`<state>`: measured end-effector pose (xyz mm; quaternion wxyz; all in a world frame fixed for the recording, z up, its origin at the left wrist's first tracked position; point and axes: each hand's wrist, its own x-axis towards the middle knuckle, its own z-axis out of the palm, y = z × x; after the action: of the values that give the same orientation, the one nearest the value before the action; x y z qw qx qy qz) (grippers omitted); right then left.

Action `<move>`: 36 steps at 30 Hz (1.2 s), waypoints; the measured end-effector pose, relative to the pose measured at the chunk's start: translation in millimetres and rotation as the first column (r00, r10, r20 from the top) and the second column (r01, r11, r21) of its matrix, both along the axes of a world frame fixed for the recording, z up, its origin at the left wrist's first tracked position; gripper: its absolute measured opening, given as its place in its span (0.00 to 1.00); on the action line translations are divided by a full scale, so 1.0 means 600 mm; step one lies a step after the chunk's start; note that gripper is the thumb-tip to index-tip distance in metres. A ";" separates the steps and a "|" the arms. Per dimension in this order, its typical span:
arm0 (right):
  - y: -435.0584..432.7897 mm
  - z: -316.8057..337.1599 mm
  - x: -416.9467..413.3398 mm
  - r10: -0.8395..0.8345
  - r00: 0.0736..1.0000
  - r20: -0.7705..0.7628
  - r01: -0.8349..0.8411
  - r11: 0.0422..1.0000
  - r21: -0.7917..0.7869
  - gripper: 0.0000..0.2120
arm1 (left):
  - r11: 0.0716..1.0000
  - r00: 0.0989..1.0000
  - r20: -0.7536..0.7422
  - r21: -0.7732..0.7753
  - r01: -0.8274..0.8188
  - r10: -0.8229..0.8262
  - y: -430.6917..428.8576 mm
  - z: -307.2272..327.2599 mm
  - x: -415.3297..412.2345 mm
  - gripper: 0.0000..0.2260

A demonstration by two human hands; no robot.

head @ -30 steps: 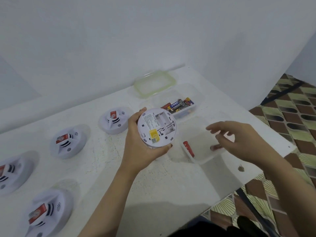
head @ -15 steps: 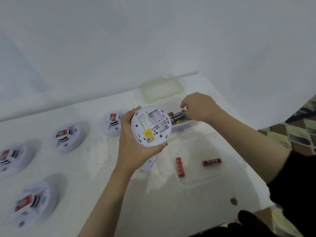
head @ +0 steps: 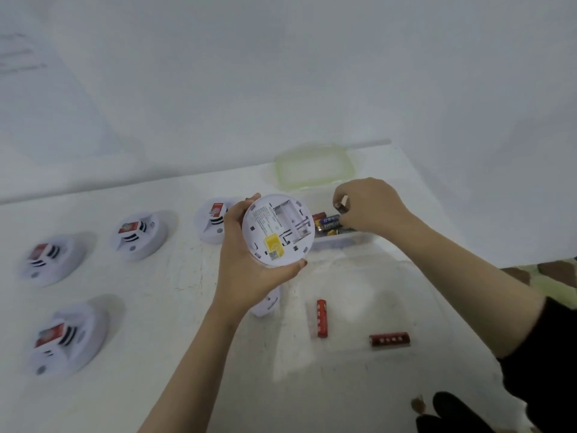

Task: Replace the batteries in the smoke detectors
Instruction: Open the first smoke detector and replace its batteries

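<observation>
Left hand [head: 246, 270]: fingers curled round detector [head: 278, 229], bay empty.
Right hand [head: 371, 204]: fingertips pinching battery [head: 341, 208] over box [head: 343, 242], table's [head: 187, 307] far right.

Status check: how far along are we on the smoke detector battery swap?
Done: the held detector shows an open, empty battery bay; two red batteries lie aside on the table. In hand: the left hand holds that detector, the right hand pinches a battery at the battery box. Left: fit batteries, close it. Four other detectors sit on the table; their state isn't visible.
</observation>
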<state>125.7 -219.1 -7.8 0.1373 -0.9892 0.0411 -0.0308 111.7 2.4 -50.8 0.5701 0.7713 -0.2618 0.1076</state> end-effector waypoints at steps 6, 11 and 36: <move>-0.007 0.026 -0.037 -0.065 0.978 0.198 -0.064 0.809 0.584 0.09 | 0.998 0.999 0.033 0.051 -0.026 0.025 -0.006 0.007 -0.001 0.43; 0.017 0.064 -0.075 -0.022 0.941 0.337 -0.283 0.494 0.822 0.09 | 0.995 0.998 0.049 0.091 -0.032 0.028 -0.015 0.019 -0.011 0.42; 0.041 0.016 -0.112 0.222 0.858 0.463 -0.462 0.730 0.505 0.14 | 0.986 0.982 0.187 0.160 -0.039 0.008 -0.021 0.048 -0.039 0.40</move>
<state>58.6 -194.4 2.1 0.4512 -0.8592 -0.1646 -0.1763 88.5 -10.0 -22.2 0.4767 0.8051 -0.3126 0.1640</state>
